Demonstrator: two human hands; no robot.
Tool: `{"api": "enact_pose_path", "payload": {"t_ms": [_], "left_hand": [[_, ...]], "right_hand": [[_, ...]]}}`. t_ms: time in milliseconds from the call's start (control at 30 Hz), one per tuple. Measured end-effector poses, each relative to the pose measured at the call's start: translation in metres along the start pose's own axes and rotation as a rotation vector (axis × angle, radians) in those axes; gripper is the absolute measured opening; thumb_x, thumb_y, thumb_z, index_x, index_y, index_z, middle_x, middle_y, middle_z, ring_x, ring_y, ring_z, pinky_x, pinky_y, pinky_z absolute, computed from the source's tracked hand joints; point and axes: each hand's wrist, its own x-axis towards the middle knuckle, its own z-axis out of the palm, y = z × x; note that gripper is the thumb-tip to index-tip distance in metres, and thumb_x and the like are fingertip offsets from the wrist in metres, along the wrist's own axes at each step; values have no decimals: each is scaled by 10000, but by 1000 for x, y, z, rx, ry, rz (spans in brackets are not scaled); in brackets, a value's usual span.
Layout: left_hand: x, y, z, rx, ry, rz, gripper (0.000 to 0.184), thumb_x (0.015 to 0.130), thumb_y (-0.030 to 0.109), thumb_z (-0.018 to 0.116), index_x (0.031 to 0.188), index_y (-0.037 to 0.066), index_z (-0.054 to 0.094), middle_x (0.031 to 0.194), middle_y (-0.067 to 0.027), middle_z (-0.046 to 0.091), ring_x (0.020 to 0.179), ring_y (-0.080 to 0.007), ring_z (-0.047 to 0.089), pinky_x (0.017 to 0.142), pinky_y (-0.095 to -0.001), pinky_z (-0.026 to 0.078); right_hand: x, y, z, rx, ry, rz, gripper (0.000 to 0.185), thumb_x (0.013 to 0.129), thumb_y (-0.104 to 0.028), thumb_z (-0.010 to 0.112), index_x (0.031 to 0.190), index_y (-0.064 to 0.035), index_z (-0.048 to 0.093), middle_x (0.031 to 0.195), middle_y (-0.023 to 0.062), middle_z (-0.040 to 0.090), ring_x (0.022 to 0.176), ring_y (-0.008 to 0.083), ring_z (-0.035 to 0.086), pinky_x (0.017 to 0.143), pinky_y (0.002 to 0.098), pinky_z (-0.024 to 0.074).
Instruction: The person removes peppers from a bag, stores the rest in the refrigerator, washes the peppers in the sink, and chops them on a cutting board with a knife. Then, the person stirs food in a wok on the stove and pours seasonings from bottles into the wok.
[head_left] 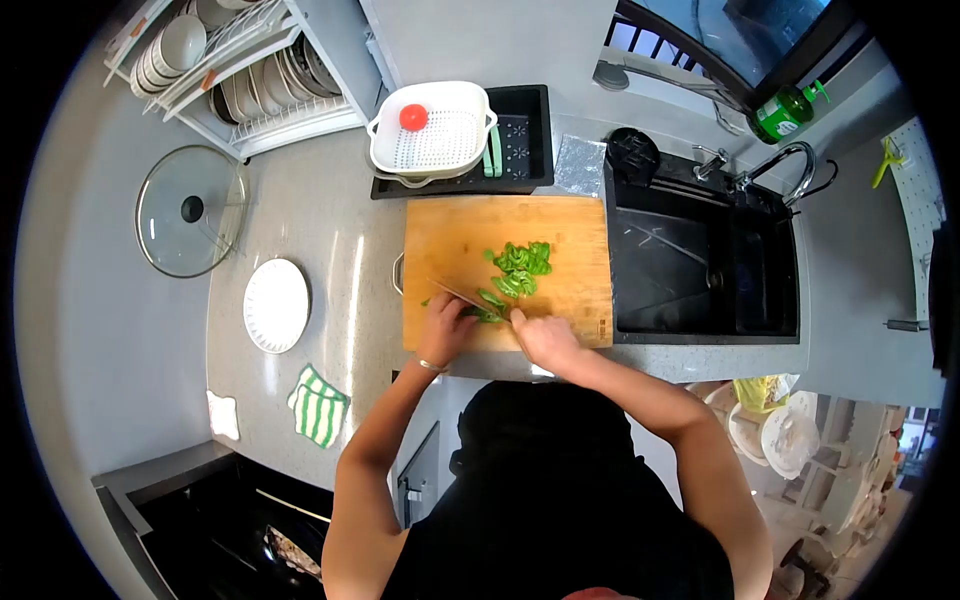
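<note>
Your right hand (545,341) clenched on a thin metal knife (470,301), left hand (444,330) holding crinkled green leaves (488,316), smooth rectangular wooden board (445,230) mid-frame, grey counter (300,220), boxy black sink (660,275) frame right.

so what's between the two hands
In the head view, green vegetable pieces and part of the knife blade lie between the left hand and the right hand.

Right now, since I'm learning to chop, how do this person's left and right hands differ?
The left hand steadies leafy greens, while the right hand grips the knife. The left hand has a bracelet at its wrist; the right hand shows none. Both hands are over the cutting board.
</note>
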Motion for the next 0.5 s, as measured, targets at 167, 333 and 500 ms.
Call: {"api": "enact_pose_path", "payload": {"t_ms": [167, 333, 500], "left_hand": [[1, -9, -19, 221, -46, -85, 300, 654, 136, 717, 918, 34, 617, 921, -119, 557, 877, -309, 508, 768, -390, 448], [10, 6, 6, 257, -41, 56, 305, 645, 160, 726, 896, 35, 606, 910, -117, 554, 852, -310, 508, 733, -388, 444], [3, 12, 20, 212, 2, 85, 293, 646, 162, 716, 867, 22, 585, 897, -122, 546, 836, -319, 502, 716, -393, 438]], "right_hand": [[-25, 36, -3, 101, -44, 70, 161, 869, -149, 418, 955, -20, 462, 701, 202, 627, 695, 380, 629, 619, 495, 483], [-27, 41, -17, 126, 52, 59, 169, 896, -182, 417, 944, -25, 459, 667, 203, 614, 662, 391, 610, 606, 504, 462], [-34, 42, -43, 56, 1, 0, 174, 887, -170, 426, 941, -10, 470, 659, 194, 612, 643, 385, 609, 560, 490, 461]]}}
